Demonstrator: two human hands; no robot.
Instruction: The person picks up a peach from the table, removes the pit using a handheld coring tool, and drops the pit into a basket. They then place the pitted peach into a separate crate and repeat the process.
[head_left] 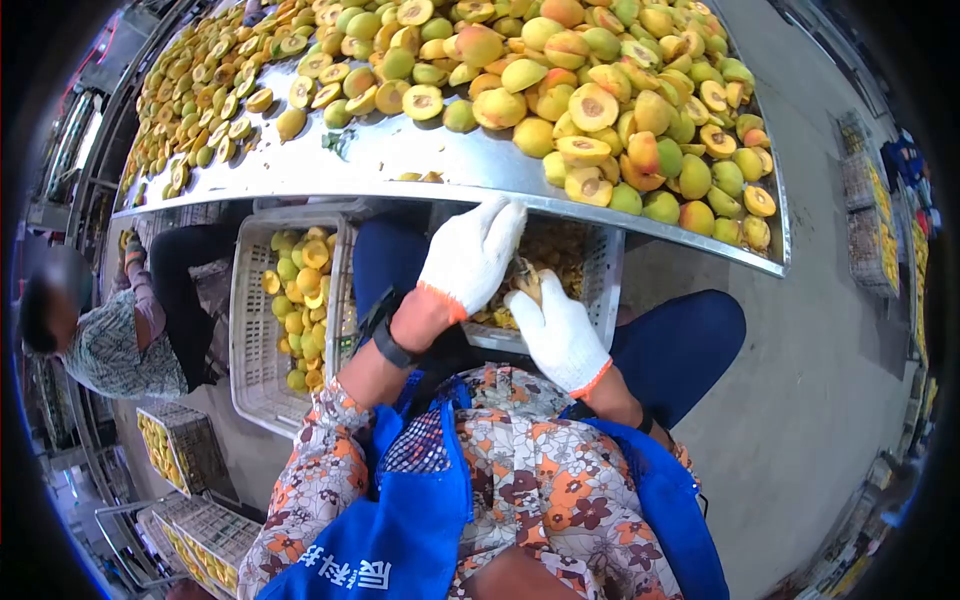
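Observation:
My left hand [472, 252], in a white knitted glove, is closed just below the front edge of the metal table [400, 195]. Its fingers curl downward, and whatever they hold is hidden. Close beside it, to the lower right, my right hand [562, 338] wears a matching glove. Its fingers are wrapped round a small pitting tool [527, 280] with a tan handle and a metal end, which points up toward my left hand. Beneath both hands stands a plastic crate [598, 290] with yellowish bits inside. Yellow peaches [480, 45], many halved with brown centres, are heaped on the table.
Left of my knees stands a crate [250, 350] partly filled with peach halves [305, 300]. A co-worker [125, 330] sits further left. Stacked crates of fruit [175, 450] stand at lower left, and more crates [870, 230] stand along the right. The table's corner [782, 268] juts out at right.

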